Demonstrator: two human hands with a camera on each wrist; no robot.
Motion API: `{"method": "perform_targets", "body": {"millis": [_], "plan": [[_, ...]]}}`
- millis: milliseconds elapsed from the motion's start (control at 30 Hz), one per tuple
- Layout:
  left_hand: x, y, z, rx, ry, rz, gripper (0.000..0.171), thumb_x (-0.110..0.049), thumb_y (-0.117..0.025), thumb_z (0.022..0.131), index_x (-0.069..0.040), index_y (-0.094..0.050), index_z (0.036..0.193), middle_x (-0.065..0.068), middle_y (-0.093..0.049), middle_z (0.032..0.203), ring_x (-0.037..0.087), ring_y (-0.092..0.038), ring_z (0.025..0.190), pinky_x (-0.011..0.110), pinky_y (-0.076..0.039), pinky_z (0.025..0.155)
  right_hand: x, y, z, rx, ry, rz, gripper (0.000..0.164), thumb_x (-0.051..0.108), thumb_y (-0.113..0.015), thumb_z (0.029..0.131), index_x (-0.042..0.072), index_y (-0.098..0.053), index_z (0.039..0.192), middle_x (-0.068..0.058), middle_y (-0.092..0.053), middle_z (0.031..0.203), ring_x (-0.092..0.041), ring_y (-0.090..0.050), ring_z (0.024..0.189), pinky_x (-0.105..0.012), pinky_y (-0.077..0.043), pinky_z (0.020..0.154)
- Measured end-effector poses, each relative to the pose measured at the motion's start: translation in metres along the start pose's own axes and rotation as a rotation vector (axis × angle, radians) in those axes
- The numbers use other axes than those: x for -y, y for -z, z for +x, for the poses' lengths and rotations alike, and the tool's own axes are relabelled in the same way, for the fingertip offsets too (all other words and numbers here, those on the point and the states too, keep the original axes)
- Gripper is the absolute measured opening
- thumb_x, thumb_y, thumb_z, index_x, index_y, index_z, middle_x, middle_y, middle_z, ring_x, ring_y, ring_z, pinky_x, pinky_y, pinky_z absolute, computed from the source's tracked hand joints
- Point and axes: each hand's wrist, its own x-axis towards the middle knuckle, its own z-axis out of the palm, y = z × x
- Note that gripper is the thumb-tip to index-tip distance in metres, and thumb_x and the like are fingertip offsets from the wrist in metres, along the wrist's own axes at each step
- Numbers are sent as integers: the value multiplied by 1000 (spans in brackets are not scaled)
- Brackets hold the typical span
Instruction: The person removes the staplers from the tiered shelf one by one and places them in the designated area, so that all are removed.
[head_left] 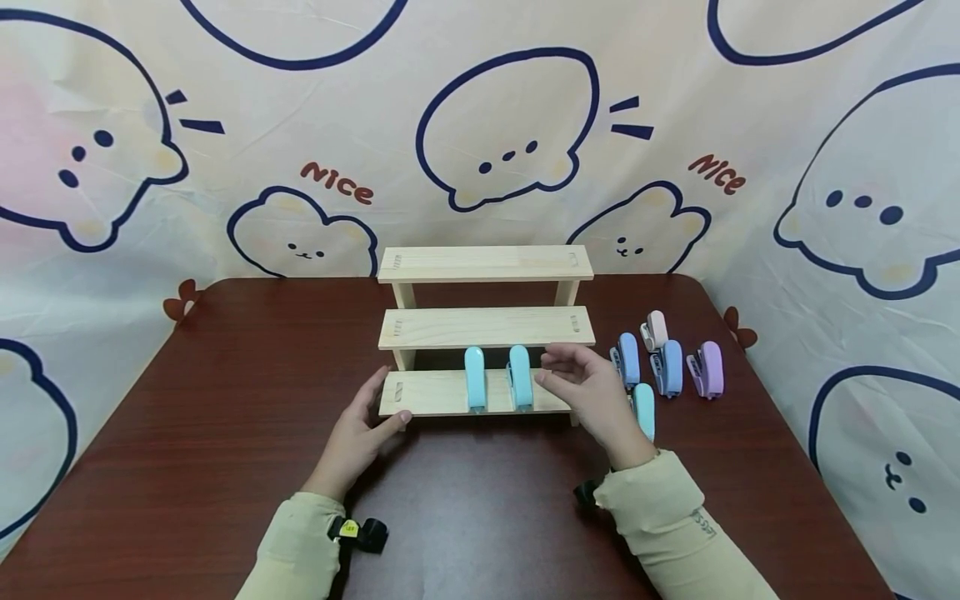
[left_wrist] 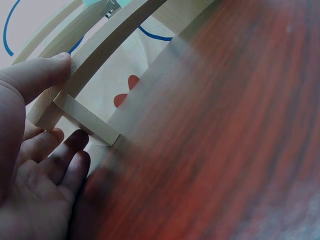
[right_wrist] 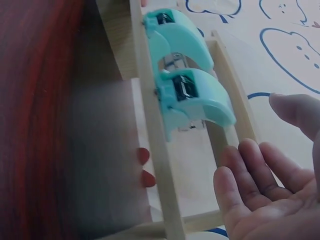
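A three-tier wooden shelf stand (head_left: 486, 327) stands toward the back of the table. Two turquoise mini staplers (head_left: 476, 379) (right_wrist: 200, 97) sit side by side on its lowest board, to the right of its middle. My left hand (head_left: 358, 437) holds the left end of that board, with the thumb (left_wrist: 45, 75) at its front edge and the fingers at its end. Close to the right-hand stapler (head_left: 520, 377), my right hand (head_left: 588, 392) hovers over the board's right end, holding nothing, its fingers loosely bent and the thumb apart from them.
Right of the stand, several more mini staplers lie on the dark wooden table (head_left: 247, 433): a white one (head_left: 655, 330), blue ones (head_left: 667, 367), a purple one (head_left: 707, 370) and a turquoise one (head_left: 643, 410) beside my right wrist. A cartoon-print curtain (head_left: 300, 108) hangs behind.
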Motion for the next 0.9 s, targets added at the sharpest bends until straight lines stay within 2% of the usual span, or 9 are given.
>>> {"method": "perform_targets", "body": {"millis": [167,400,700,900], "plan": [[0,0,0,4,8,-4,85,-17,-76,92,-9,-25,159,17,-38,157,28,-39,140,9,-36,94,-5,-7,1,28,-26,10,44,18,-78,90,7,-63,130,-14,-66,122,-25,-64,110,-26,-51,91],[1,0,1,1,7,-5,86,-18,-76,91,-10,-25,160,16,-38,157,28,-39,139,8,-37,93,-9,-16,3,36,-23,33,45,10,-79,87,4,-62,129,-13,-66,121,-25,-64,112,-28,-52,92],[1,0,2,5,22,-7,87,-20,-77,91,-11,-25,160,15,-37,157,27,-39,139,9,-38,92,-15,-24,3,10,-20,-44,49,11,-80,86,4,-62,131,-13,-67,119,-25,-64,110,-38,-52,96],[2,0,2,2,27,-12,87,-18,-77,90,-12,-26,160,14,-37,157,26,-39,140,8,-38,92,-19,-30,3,-16,23,-63,48,13,-81,86,3,-63,129,-13,-67,114,-25,-64,106,-40,-53,94]]}}
